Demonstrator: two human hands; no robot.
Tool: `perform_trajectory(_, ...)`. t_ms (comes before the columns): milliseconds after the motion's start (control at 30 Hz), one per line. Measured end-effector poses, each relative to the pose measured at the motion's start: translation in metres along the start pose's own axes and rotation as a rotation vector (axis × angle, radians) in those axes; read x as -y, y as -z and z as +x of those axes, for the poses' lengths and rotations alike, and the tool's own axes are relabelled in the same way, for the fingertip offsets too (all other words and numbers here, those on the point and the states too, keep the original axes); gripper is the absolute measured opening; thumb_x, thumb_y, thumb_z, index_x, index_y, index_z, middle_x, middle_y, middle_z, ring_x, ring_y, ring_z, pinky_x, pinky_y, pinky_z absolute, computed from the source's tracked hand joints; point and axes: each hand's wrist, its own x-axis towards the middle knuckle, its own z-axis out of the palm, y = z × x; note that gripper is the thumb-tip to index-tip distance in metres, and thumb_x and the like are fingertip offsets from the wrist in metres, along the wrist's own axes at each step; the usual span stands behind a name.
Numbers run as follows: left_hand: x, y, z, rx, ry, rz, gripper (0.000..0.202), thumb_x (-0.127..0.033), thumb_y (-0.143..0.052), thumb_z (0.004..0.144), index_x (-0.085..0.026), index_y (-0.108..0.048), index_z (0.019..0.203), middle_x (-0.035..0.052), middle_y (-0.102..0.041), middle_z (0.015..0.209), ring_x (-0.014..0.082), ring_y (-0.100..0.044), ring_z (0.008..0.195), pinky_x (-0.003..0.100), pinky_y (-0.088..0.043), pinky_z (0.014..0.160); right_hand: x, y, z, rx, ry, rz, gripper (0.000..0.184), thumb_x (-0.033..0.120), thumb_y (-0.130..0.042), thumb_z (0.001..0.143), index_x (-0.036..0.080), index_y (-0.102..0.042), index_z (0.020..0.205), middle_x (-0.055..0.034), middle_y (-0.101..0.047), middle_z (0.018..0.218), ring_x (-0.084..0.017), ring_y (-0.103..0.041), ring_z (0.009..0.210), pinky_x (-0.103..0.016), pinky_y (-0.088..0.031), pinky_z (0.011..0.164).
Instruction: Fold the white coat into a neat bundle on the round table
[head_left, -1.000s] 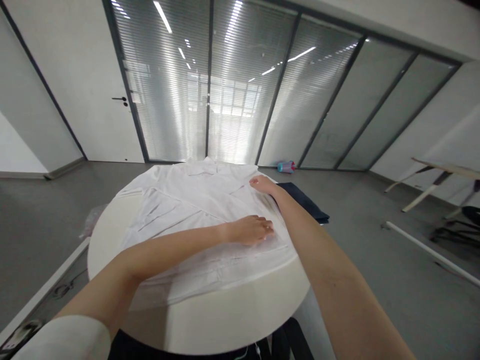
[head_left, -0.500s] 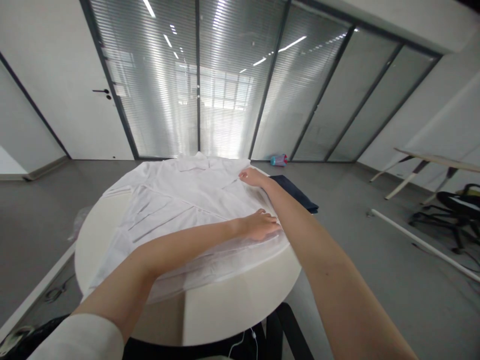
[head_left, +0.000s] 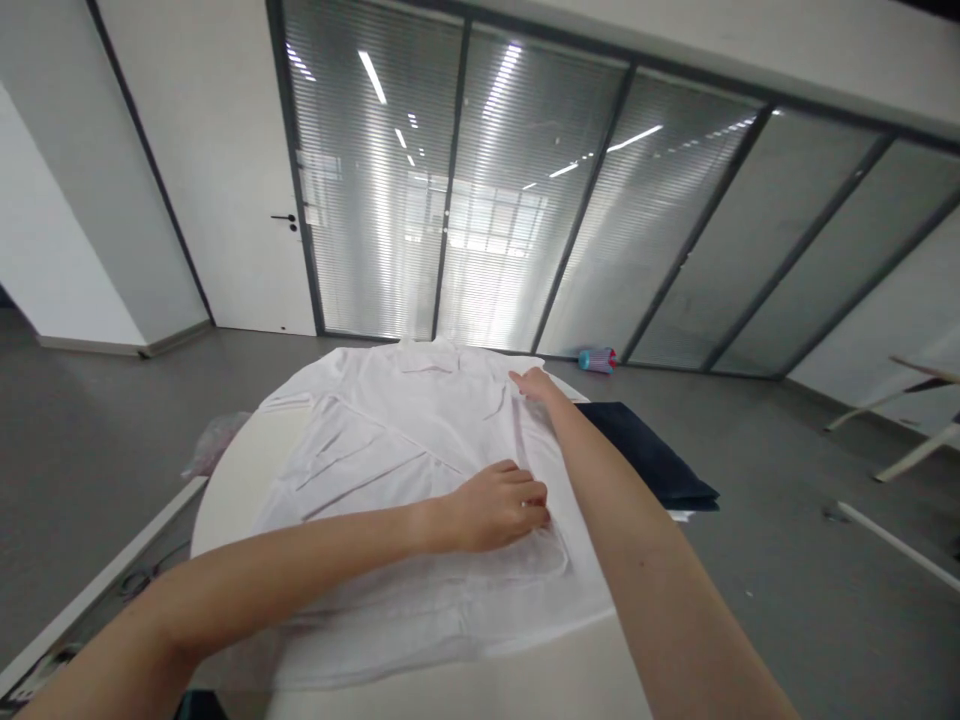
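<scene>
A white shirt (head_left: pixel 390 420) lies spread over a round white table (head_left: pixel 232 490), its collar at the far side and its hem towards me. My left hand (head_left: pixel 502 505) rests on the right part of the shirt, fingers curled in and closed on the cloth. Farther up, my right hand (head_left: pixel 531 383) is closed in a pinch on the fabric near the shirt's far right side. Creases run across the left half of the garment. The fingertips of both hands are partly hidden.
Dark folded cloth (head_left: pixel 645 455) sits at the table's right edge. A blue and red container (head_left: pixel 597 360) lies on the floor by the glass partition (head_left: pixel 495 200). Clear plastic (head_left: pixel 215 445) is at the left, near a white floor strip (head_left: pixel 105 580). Table legs (head_left: pixel 919 450) stand far right.
My view has shifted, bringing the table lower and further right. My left hand has gone from lying fairly flat to curled fingers. More of the shirt's right side now lies spread towards me.
</scene>
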Motion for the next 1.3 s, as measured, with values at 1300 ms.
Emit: perform_trajectory(1300,-0.038,0.027,-0.123,0.197,0.381,-0.164,0.012,-0.026,-0.068,0.089,-0.019,-0.059,0.086,0.0,-0.064,0.089,0.0149,-0.058,0.069,0.03,-0.043,0.059,0.149,-0.098,0.08,-0.008,0.141,-0.031,0.041,0.052,-0.05,0.093,0.019,-0.069,0.109,-0.0143,-0.066,0.122,-0.029,-0.061,0.113,-0.039,-0.048,0.092)
